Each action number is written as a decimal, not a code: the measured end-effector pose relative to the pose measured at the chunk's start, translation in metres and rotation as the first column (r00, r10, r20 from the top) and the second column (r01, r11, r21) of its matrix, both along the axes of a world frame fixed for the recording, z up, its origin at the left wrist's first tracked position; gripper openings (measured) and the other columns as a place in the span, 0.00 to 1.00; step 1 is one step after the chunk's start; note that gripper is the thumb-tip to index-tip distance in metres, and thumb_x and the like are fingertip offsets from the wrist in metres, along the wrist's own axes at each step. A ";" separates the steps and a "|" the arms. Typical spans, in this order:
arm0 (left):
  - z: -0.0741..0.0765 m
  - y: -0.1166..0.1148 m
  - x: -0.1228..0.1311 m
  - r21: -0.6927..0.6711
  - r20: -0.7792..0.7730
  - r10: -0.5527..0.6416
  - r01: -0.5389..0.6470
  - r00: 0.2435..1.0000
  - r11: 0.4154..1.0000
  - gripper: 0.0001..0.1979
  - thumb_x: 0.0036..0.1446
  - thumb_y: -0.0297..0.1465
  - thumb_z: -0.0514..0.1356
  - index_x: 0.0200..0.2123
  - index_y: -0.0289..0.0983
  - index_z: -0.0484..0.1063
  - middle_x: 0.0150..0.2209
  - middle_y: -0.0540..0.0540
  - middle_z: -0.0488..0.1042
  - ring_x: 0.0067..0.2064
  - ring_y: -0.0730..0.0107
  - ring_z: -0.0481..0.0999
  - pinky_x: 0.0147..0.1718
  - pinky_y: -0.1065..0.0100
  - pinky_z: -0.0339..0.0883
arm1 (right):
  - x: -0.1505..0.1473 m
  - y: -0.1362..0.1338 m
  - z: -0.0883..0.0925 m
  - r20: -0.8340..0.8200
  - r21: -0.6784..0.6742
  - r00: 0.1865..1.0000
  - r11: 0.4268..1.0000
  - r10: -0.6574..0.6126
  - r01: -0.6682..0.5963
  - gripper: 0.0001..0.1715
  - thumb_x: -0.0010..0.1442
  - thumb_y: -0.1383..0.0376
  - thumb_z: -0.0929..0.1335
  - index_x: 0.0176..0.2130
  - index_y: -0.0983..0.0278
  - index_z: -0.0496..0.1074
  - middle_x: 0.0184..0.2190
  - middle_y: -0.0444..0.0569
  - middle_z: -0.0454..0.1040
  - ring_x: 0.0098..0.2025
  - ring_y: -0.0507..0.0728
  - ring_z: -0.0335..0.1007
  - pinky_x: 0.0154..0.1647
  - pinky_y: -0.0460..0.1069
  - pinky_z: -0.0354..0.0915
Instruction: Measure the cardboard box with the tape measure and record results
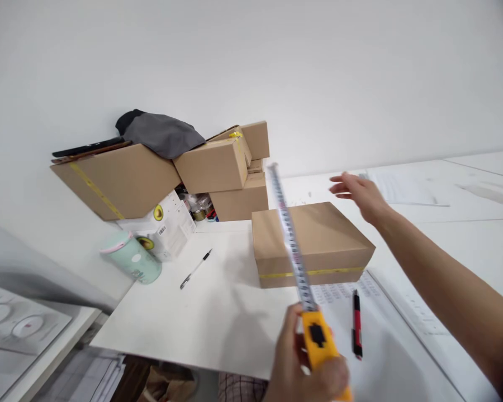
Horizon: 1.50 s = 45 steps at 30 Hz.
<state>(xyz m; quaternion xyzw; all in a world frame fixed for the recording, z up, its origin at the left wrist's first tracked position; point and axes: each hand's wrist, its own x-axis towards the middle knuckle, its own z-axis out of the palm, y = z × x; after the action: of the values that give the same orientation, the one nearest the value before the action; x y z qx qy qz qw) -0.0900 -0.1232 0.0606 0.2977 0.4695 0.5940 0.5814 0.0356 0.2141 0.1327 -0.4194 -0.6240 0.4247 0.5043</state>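
Note:
My left hand (291, 363), low in the middle of the view, is closed around a yellow tape measure (318, 338). Its white blade (293, 245) is pulled out and points up and away, passing in front of a closed cardboard box (318, 229). A strip of yellow tape runs along the box's near side. Above the box's far right corner is my right hand (360, 195), fingers stretched out and holding nothing. Right of the tape measure, a red and black pen (357, 326) lies on a printed sheet (373, 296), partly hidden by the box.
Stacked cardboard boxes (212, 164) stand at the back, with a grey cloth (159, 131) on top. A mint-green cylindrical case (136, 259) is at the table's left edge. Another pen (196, 269) lies on the white table (171, 318). Papers (402, 187) lie at the back right.

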 end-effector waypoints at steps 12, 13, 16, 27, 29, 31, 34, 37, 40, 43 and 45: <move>0.003 0.040 -0.084 0.142 -0.261 0.346 -0.319 0.901 0.937 0.25 0.49 0.46 0.70 0.44 0.40 0.68 0.36 0.50 0.71 0.33 0.66 0.78 0.28 0.69 0.72 | 0.068 -0.097 -0.048 0.387 -0.053 0.913 0.992 0.129 -0.118 0.40 0.63 0.38 0.64 0.68 0.48 0.62 0.49 0.50 0.77 0.52 0.64 0.73 0.51 0.56 0.71; 0.011 0.043 -0.087 0.156 -0.263 0.350 -0.319 0.899 0.935 0.25 0.50 0.46 0.70 0.44 0.40 0.68 0.36 0.50 0.71 0.32 0.66 0.78 0.27 0.69 0.72 | 0.063 -0.096 -0.039 0.403 -0.030 0.909 0.995 0.103 -0.099 0.39 0.60 0.39 0.67 0.65 0.49 0.66 0.50 0.51 0.77 0.51 0.65 0.74 0.48 0.55 0.72; 0.036 0.052 -0.093 0.212 -0.280 0.347 -0.295 0.895 0.932 0.23 0.51 0.44 0.69 0.44 0.39 0.68 0.36 0.50 0.71 0.30 0.66 0.78 0.25 0.70 0.71 | 0.049 -0.087 -0.011 0.407 -0.006 0.913 1.000 0.030 -0.030 0.32 0.58 0.40 0.69 0.55 0.52 0.76 0.49 0.52 0.78 0.47 0.65 0.75 0.39 0.53 0.71; 0.064 0.080 -0.097 0.276 -0.321 0.325 -0.240 0.890 0.931 0.23 0.52 0.44 0.69 0.44 0.39 0.68 0.34 0.51 0.69 0.30 0.70 0.75 0.26 0.70 0.70 | -0.021 -0.026 0.017 0.714 0.484 0.573 0.875 -0.402 0.011 0.24 0.71 0.58 0.55 0.34 0.63 0.73 0.43 0.59 0.77 0.48 0.66 0.70 0.49 0.58 0.60; 0.058 0.072 -0.083 0.299 -0.344 0.330 -0.231 0.879 0.926 0.26 0.52 0.45 0.70 0.48 0.40 0.68 0.35 0.51 0.69 0.31 0.71 0.74 0.29 0.71 0.70 | -0.037 -0.022 0.020 0.753 0.485 0.509 0.874 -0.416 -0.004 0.24 0.72 0.61 0.54 0.37 0.65 0.72 0.40 0.60 0.78 0.44 0.65 0.71 0.48 0.57 0.58; 0.048 0.064 -0.064 0.255 -0.332 0.226 -0.144 0.916 0.956 0.30 0.52 0.47 0.70 0.52 0.40 0.67 0.36 0.49 0.70 0.32 0.70 0.73 0.30 0.70 0.70 | -0.049 -0.020 0.021 0.762 0.502 0.470 0.865 -0.446 0.007 0.23 0.72 0.62 0.53 0.39 0.66 0.72 0.41 0.62 0.78 0.44 0.65 0.72 0.47 0.56 0.57; 0.031 0.058 -0.037 0.150 -0.223 -0.006 0.041 0.975 0.988 0.32 0.50 0.50 0.70 0.51 0.38 0.69 0.37 0.48 0.70 0.32 0.69 0.74 0.34 0.67 0.71 | -0.056 -0.018 0.021 0.772 0.509 0.433 0.861 -0.465 0.017 0.23 0.73 0.64 0.52 0.40 0.67 0.72 0.41 0.62 0.78 0.43 0.64 0.71 0.45 0.55 0.55; 0.016 0.059 -0.021 0.060 -0.141 -0.133 0.143 0.981 0.988 0.32 0.47 0.52 0.72 0.47 0.37 0.69 0.37 0.48 0.70 0.32 0.70 0.75 0.34 0.67 0.71 | -0.055 -0.016 0.019 0.773 0.510 0.430 0.860 -0.466 0.015 0.23 0.73 0.64 0.52 0.39 0.66 0.71 0.40 0.61 0.79 0.42 0.64 0.71 0.44 0.55 0.54; 0.005 0.060 -0.015 0.000 -0.087 -0.179 0.180 0.980 0.984 0.32 0.44 0.53 0.72 0.44 0.38 0.69 0.42 0.45 0.71 0.32 0.69 0.75 0.31 0.67 0.72 | -0.053 -0.016 0.019 0.767 0.513 0.437 0.858 -0.470 0.023 0.23 0.73 0.64 0.52 0.39 0.65 0.71 0.40 0.60 0.79 0.43 0.64 0.71 0.45 0.55 0.54; -0.002 0.057 -0.015 -0.019 -0.074 -0.170 0.169 0.983 0.985 0.32 0.42 0.53 0.73 0.42 0.38 0.69 0.46 0.44 0.71 0.32 0.69 0.76 0.32 0.65 0.74 | -0.054 -0.017 0.019 0.763 0.501 0.452 0.865 -0.461 0.036 0.24 0.73 0.63 0.51 0.38 0.65 0.71 0.40 0.60 0.78 0.44 0.64 0.71 0.46 0.56 0.54; -0.005 0.053 -0.014 -0.037 -0.071 -0.175 0.173 0.982 0.984 0.33 0.41 0.53 0.73 0.42 0.38 0.69 0.46 0.44 0.71 0.33 0.68 0.77 0.32 0.65 0.74 | -0.055 -0.017 0.018 0.764 0.498 0.454 0.866 -0.459 0.039 0.25 0.73 0.63 0.51 0.38 0.65 0.71 0.40 0.60 0.78 0.44 0.65 0.70 0.45 0.56 0.54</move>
<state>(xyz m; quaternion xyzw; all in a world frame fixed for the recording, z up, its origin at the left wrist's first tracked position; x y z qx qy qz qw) -0.1045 -0.0699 0.0554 0.3505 0.4721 0.5222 0.6177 -0.0194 0.1970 0.1511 -0.5472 -0.7940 -0.0659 0.2565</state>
